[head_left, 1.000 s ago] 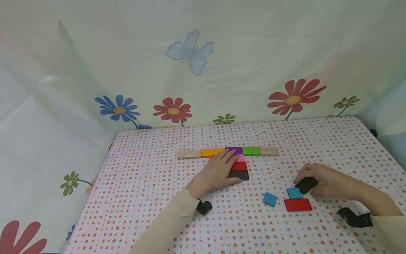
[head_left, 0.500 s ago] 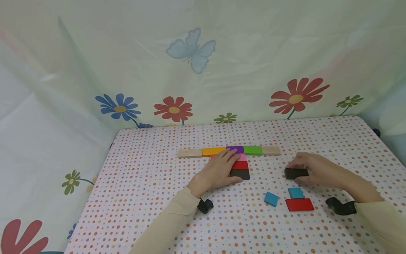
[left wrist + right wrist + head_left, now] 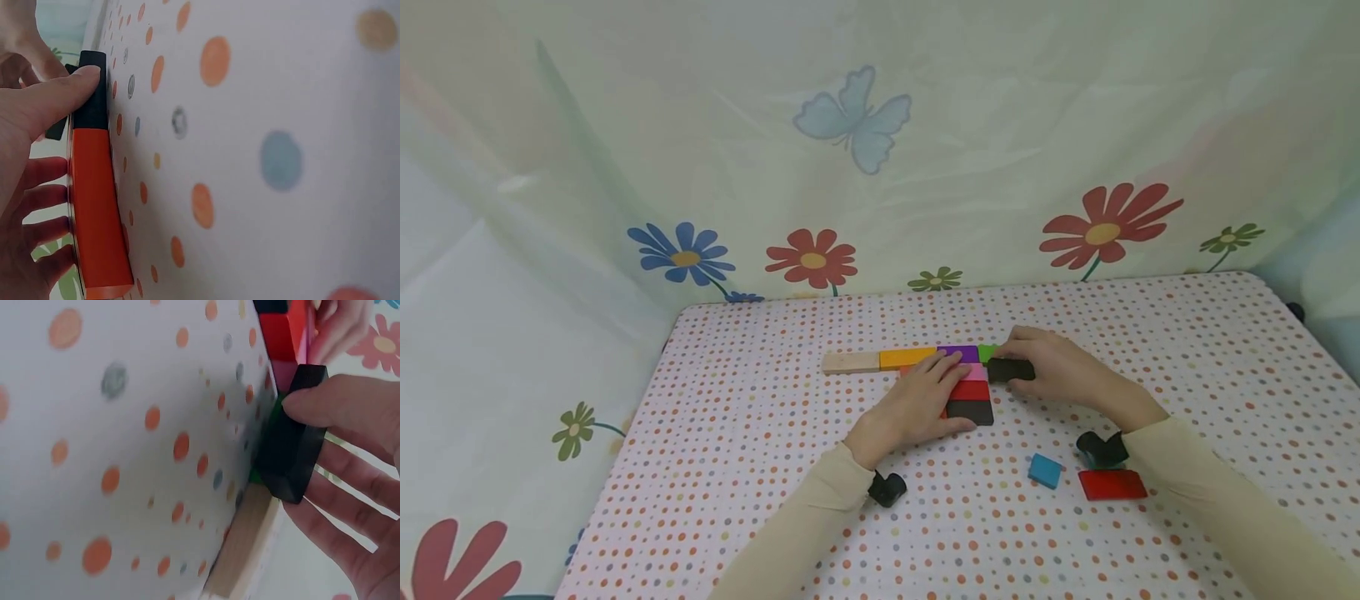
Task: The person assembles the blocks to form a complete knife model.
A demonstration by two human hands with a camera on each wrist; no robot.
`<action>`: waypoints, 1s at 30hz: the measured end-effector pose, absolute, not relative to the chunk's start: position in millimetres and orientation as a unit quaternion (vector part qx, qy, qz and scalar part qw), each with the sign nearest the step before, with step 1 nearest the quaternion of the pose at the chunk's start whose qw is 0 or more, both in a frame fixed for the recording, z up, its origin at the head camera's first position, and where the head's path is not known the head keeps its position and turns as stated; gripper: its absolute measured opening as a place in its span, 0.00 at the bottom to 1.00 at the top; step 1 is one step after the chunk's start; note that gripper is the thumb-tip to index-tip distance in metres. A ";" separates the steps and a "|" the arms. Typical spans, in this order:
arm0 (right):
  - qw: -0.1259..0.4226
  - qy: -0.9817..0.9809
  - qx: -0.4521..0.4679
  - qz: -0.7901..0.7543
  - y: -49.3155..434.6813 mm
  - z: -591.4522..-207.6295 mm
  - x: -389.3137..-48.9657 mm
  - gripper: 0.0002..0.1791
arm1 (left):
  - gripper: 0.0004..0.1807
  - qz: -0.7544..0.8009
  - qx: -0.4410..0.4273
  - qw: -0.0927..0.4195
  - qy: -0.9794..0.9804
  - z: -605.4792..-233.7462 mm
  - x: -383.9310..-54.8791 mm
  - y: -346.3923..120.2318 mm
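Note:
My right hand (image 3: 1060, 367) pinches a black block (image 3: 1011, 370) between thumb and fingers, close in front of a green block (image 3: 987, 353). In the right wrist view a plain wooden block (image 3: 247, 544) lies beside the green one; the head view hides it behind my right hand. Fingers spread, my left hand (image 3: 913, 412) rests on a flat layout of blocks. Around it show a purple block (image 3: 957, 354), a pink block (image 3: 976, 372), a red block (image 3: 973, 391) and a dark block (image 3: 970, 412). An orange block (image 3: 97, 200) lies under it in the left wrist view.
Toward the right front lie a blue block (image 3: 1045, 471) and a separate red block (image 3: 1112, 485). Another blue block is mostly hidden by the right wrist camera (image 3: 1102, 450). A yellow block (image 3: 908, 358) and a wooden block (image 3: 852, 362) extend the back row leftward on the dotted tablecloth (image 3: 760, 417).
My right hand has lifted the black block from beside the loose blocks and carried it left and back to the layout's right side. The left hand stays in place.

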State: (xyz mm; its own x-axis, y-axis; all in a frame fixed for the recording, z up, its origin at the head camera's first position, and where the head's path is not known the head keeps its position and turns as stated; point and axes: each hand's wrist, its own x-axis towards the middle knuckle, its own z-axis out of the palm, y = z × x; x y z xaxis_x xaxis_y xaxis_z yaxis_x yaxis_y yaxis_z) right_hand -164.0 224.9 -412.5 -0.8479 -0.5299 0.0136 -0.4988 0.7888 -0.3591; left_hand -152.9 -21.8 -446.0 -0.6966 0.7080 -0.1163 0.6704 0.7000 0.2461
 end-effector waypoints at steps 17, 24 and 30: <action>0.031 0.959 -0.256 -0.117 213.4 -414.3 -161.6 0.23 | 0.45 0.090 0.376 0.101 0.916 -446.7 -152.7 -20.8; 0.032 0.962 -0.247 -0.109 211.0 -418.0 -160.3 0.23 | 0.45 0.091 0.378 0.099 0.916 -446.8 -151.9 -21.2; 0.026 0.962 -0.252 -0.099 209.6 -421.1 -158.6 0.23 | 0.45 0.093 0.378 0.097 0.916 -447.9 -152.4 -22.2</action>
